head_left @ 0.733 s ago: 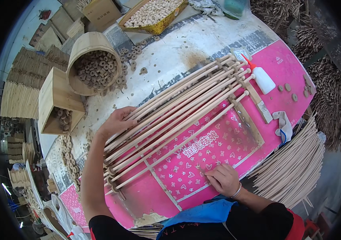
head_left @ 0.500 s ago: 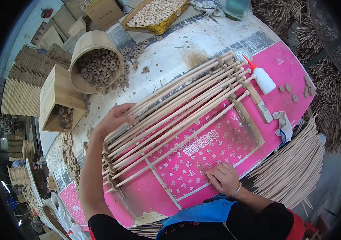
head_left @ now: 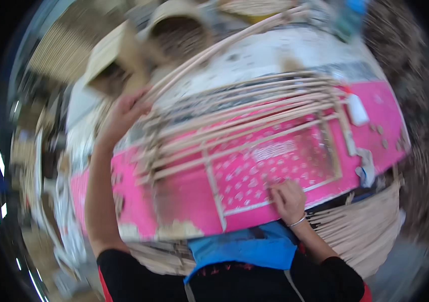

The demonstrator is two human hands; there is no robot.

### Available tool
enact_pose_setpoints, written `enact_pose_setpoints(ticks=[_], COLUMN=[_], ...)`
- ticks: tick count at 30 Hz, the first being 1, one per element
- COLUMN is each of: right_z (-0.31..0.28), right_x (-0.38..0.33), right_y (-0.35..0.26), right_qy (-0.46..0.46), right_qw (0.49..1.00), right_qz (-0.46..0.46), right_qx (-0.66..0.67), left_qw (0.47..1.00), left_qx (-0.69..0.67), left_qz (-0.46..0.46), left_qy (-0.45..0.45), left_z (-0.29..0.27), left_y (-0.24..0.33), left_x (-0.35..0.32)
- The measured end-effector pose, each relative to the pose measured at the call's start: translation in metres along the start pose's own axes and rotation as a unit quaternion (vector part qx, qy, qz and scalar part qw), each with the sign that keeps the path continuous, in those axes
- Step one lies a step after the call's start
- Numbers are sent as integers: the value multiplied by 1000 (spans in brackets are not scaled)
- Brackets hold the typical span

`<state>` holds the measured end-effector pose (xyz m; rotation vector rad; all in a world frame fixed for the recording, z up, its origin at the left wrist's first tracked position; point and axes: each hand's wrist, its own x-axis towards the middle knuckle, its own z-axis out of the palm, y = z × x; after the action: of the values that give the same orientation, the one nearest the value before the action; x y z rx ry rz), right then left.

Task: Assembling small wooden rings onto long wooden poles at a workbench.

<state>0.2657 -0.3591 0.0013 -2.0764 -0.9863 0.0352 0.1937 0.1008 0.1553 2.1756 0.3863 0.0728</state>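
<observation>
My left hand (head_left: 133, 106) is closed round the near end of a pair of long wooden rods (head_left: 224, 43), lifted at a slant over the far side of the table. Below it, a row of other wooden rods (head_left: 254, 106) lies side by side, with brown rings at both ends, above a pink printed sheet (head_left: 244, 183). My right hand (head_left: 289, 200) rests by the sheet's near edge, fingers curled; whether they pinch anything is hidden. The picture is smeared by motion.
At the far left stand a wooden box (head_left: 105, 53) and a round wooden tub (head_left: 174, 10) of brown rings. A white squeeze bottle (head_left: 357, 110) with a red nozzle lies right of the rods, near a crumpled cloth (head_left: 365, 168). A bundle of thin sticks (head_left: 360, 221) lies beyond the near right edge.
My left hand has raised a pair of rods from the row, swinging their far ends up and away. My right hand stays curled near the table edge. The whole view has shifted.
</observation>
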Motion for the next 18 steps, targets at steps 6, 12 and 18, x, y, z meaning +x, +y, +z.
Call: enact_pose_setpoints(ticks=[6, 12, 18], right_z=[11, 16, 16], right_x=[-11, -21, -21], right_y=[8, 23, 40], right_qy=[3, -31, -52], right_qw=[999, 998, 998], right_qz=[-31, -61, -36], right_qx=[10, -14, 6], left_qw=[962, 823, 640], left_qx=[-92, -59, -70], left_qz=[-90, -247, -355], left_qy=[239, 508, 678], left_z=[-11, 76, 232], left_y=[-13, -16, -75], left_x=[-240, -518, -655])
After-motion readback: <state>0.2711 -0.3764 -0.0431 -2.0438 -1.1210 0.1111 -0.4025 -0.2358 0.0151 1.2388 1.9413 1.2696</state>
